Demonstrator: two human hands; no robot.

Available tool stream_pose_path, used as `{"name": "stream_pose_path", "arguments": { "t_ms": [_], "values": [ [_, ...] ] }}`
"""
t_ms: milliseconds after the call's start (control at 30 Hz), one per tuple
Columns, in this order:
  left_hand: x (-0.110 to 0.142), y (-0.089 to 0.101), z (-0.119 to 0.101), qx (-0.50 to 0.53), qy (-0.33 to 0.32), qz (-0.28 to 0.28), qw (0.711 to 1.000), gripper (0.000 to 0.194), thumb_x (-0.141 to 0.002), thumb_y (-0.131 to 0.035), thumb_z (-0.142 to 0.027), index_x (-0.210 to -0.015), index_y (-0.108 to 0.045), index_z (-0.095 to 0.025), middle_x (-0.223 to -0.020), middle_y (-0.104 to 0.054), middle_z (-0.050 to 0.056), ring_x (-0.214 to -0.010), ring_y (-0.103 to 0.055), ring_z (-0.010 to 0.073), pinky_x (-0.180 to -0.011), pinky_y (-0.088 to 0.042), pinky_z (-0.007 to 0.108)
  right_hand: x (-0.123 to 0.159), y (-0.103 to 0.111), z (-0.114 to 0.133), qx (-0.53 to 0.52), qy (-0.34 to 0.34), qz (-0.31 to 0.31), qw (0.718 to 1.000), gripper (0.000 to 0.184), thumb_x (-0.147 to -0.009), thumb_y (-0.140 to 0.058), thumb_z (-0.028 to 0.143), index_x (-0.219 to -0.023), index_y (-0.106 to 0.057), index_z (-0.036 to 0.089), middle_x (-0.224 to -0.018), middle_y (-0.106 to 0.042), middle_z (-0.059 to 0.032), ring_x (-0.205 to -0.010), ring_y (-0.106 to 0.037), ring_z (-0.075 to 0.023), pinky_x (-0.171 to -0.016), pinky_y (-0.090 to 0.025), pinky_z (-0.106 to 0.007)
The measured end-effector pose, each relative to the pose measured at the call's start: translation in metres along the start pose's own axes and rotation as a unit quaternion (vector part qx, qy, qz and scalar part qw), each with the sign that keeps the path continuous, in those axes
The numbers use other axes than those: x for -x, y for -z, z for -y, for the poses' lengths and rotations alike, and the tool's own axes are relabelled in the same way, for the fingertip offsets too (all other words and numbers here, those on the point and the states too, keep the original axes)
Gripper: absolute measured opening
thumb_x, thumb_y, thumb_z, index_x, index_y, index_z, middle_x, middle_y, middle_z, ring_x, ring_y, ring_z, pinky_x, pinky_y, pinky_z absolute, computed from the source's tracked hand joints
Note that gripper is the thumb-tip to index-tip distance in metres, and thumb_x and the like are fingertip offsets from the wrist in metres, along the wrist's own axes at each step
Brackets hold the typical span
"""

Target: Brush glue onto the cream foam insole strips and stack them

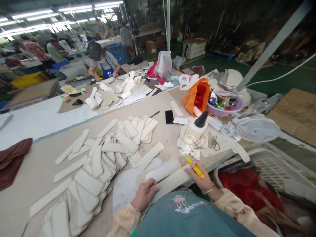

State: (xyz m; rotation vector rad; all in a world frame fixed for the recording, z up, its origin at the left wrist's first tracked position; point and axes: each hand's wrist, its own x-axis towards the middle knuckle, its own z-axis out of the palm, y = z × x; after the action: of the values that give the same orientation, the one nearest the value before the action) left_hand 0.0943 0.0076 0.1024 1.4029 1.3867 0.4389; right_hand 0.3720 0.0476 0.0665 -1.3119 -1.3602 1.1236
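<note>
At the table's near edge, a long off-white strip with rounded ends [171,181] lies in front of my body. My left hand [145,195] is closed on its left end, thumb and fingers pressed to it. My right hand [199,176] is at the strip's right end and also grips a yellow-handled tool [196,168]; the tool's kind is not clear. Just behind lies another pale strip [164,170] on white paper. To the left spreads a big loose heap of similar strips [98,164]. Crumpled white tissue [191,152] sits by the tool's far end.
Beyond my right hand stand a white bottle with a black cone cap [195,130], scissors [213,144], a phone [169,117], an orange bag [197,95], a purple basin [225,110] and a fan [258,129]. A plastic crate [271,158] is at right. A co-worker [105,62] works across the table.
</note>
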Motion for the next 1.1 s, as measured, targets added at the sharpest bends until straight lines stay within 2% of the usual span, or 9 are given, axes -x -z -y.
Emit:
{"name": "stream_pose_path", "arguments": {
  "t_ms": [67, 167, 267, 400, 500, 667, 900, 1100],
  "values": [
    [0.006, -0.006, 0.010, 0.100, 0.053, -0.002, 0.994, 0.027, -0.066, -0.063, -0.038, -0.079, -0.051, -0.018, -0.068, -0.054, -0.003, -0.061, -0.048, 0.0098, -0.054, -0.040, 0.020, 0.004, 0.002, -0.007, 0.030, 0.004, -0.012, 0.999, 0.025, -0.075, -0.060, 0.036, -0.078, -0.039, 0.023, -0.078, -0.061, -0.0005, -0.066, -0.057, -0.0164, -0.058, -0.046, -0.026],
    [0.016, -0.011, 0.025, 0.257, 0.140, -0.017, 0.956, 0.041, -0.054, -0.071, -0.036, -0.084, -0.050, -0.018, -0.072, -0.056, -0.001, -0.061, -0.052, 0.0108, -0.053, -0.044, 0.022, 0.004, 0.003, -0.019, 0.091, 0.015, -0.013, 0.996, 0.021, -0.076, -0.059, 0.036, -0.078, -0.043, 0.023, -0.068, -0.054, 0.0025, -0.058, -0.053, -0.0152, -0.054, -0.043, -0.025],
    [0.017, -0.013, 0.040, 0.305, 0.191, -0.109, 0.927, 0.043, -0.050, -0.072, -0.036, -0.083, -0.050, -0.018, -0.072, -0.058, 0.000, -0.063, -0.055, 0.0114, -0.055, -0.046, 0.023, -0.003, -0.001, -0.028, 0.120, 0.024, 0.029, 0.992, 0.017, -0.079, -0.056, 0.036, -0.080, -0.044, 0.023, -0.068, -0.056, 0.0016, -0.059, -0.055, -0.0164, -0.056, -0.045, -0.027],
    [0.000, -0.010, 0.056, 0.212, 0.226, -0.229, 0.923, 0.036, -0.055, -0.068, -0.030, -0.079, -0.045, -0.019, -0.057, -0.053, -0.005, -0.053, -0.055, 0.0098, -0.051, -0.046, 0.022, -0.020, -0.013, -0.034, 0.142, 0.047, 0.068, 0.986, 0.015, -0.080, -0.053, 0.037, -0.081, -0.045, 0.023, -0.079, -0.061, -0.0016, -0.070, -0.060, -0.0191, -0.065, -0.048, -0.030],
    [-0.014, -0.006, 0.066, 0.138, 0.244, -0.260, 0.924, 0.030, -0.062, -0.063, -0.022, -0.083, -0.042, -0.019, -0.051, -0.049, -0.009, -0.047, -0.054, 0.0093, -0.046, -0.044, 0.021, -0.032, -0.024, -0.038, 0.183, 0.055, 0.080, 0.978, 0.015, -0.082, -0.051, 0.036, -0.079, -0.045, 0.023, -0.077, -0.059, -0.0016, -0.069, -0.060, -0.0195, -0.065, -0.047, -0.031],
    [-0.023, -0.003, 0.078, 0.075, 0.262, -0.266, 0.925, 0.032, -0.065, -0.063, -0.018, -0.091, -0.044, -0.018, -0.048, -0.052, -0.010, -0.042, -0.053, 0.0086, -0.046, -0.039, 0.019, -0.044, -0.032, -0.047, 0.231, 0.067, 0.087, 0.967, 0.016, -0.083, -0.048, 0.038, -0.079, -0.045, 0.023, -0.072, -0.057, -0.0005, -0.066, -0.058, -0.0190, -0.064, -0.047, -0.031],
    [-0.027, 0.000, 0.084, 0.015, 0.281, -0.253, 0.926, 0.028, -0.066, -0.063, -0.022, -0.090, -0.048, -0.018, -0.052, -0.057, -0.007, -0.047, -0.055, 0.0100, -0.051, -0.038, 0.021, -0.050, -0.036, -0.055, 0.261, 0.075, 0.082, 0.959, 0.015, -0.082, -0.048, 0.037, -0.080, -0.046, 0.023, -0.070, -0.056, -0.0003, -0.062, -0.057, -0.0183, -0.058, -0.045, -0.029],
    [-0.027, 0.001, 0.087, -0.012, 0.288, -0.250, 0.924, 0.027, -0.065, -0.064, -0.026, -0.087, -0.049, -0.019, -0.056, -0.058, -0.006, -0.051, -0.057, 0.0110, -0.053, -0.038, 0.022, -0.054, -0.039, -0.061, 0.272, 0.073, 0.088, 0.955, 0.012, -0.082, -0.048, 0.035, -0.080, -0.045, 0.023, -0.071, -0.055, -0.0007, -0.064, -0.056, -0.0189, -0.059, -0.044, -0.030]
  ]
}}
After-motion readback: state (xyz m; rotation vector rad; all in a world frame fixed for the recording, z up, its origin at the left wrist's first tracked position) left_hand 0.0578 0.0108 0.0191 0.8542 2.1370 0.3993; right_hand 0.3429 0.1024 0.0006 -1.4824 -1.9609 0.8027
